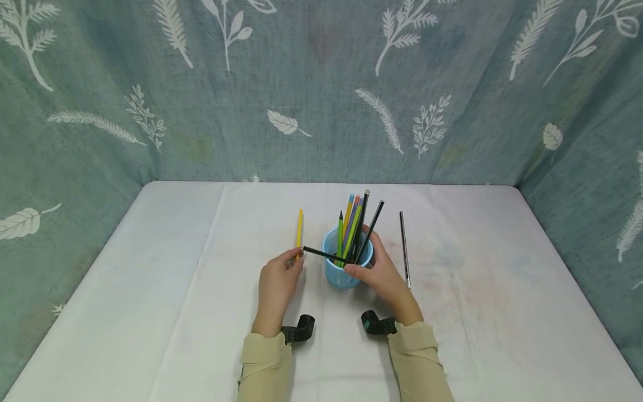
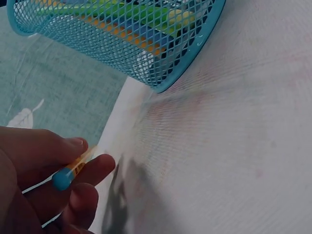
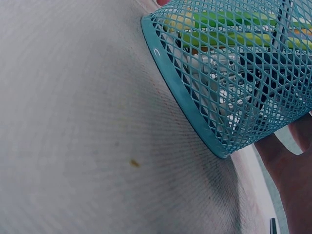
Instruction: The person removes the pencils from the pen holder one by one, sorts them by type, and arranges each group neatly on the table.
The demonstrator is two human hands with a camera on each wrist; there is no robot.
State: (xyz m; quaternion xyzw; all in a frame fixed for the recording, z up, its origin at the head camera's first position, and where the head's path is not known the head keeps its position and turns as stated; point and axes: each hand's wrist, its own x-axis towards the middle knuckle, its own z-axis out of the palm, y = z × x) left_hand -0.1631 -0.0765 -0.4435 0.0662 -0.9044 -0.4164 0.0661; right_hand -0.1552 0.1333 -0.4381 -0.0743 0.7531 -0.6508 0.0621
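A light blue mesh pencil cup (image 1: pixel 342 280) stands on the table, holding several coloured and black pencils. My right hand (image 1: pixel 380 272) grips it from the right, thumb at the near rim and fingers round the far side. To its left, my left hand (image 1: pixel 278 282) pinches a yellow pencil (image 1: pixel 300 226) between thumb and fingers. In the left wrist view this pencil (image 2: pixel 79 165) shows a blue end. One black pencil (image 1: pixel 321 253) slants out over the cup's left rim, its tip close to the left fingertips; whether they touch cannot be told.
A separate black pencil (image 1: pixel 404 248) lies on the white-covered table (image 1: pixel 502 312), right of the cup. Green leaf-patterned cloth (image 1: pixel 321 111) hangs behind the table and along both sides. Each wrist wears a black camera, such as the left camera (image 1: pixel 299 329).
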